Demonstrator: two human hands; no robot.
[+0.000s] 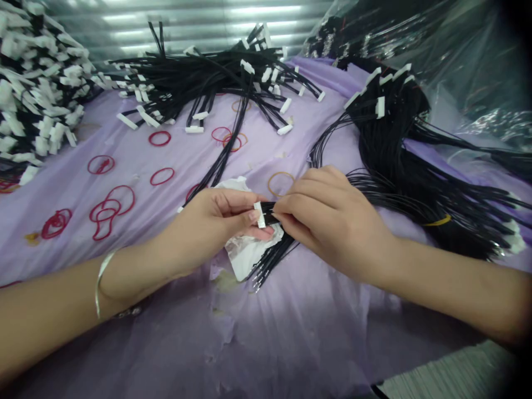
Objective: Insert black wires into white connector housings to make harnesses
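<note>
- Connector: one white plastic strip, held upright between the two hands above the middle of the purple sheet, with its black wires running out from it to the right.
- Left hand: closed in a pinch on the connector, thumb and fingers around it (a thin bangle sits at the wrist).
- Right hand: fingers curled and clenched on the wires right behind the connector, touching the left hand's fingertips.
- Foil: one crumpled white sheet lying just under the hands, with loose wire ends beside it.
- Heaps: three in all. A white-ended pile fills the far left edge, a black bundle lies along the far edge, and a larger bundle lies on the right, close to the right hand, with one yellow tie around it.
- Rubber bands: about nine red and three tan (the tangled ones at left are hard to count), scattered left of and above the hands.
- Open room: the sheet is bare below the hands, right down to the near edge; it is torn and wrinkled there.
- Edges: a plastic bag bunches at the far right corner, and a ribbed metal wall stands behind everything.
</note>
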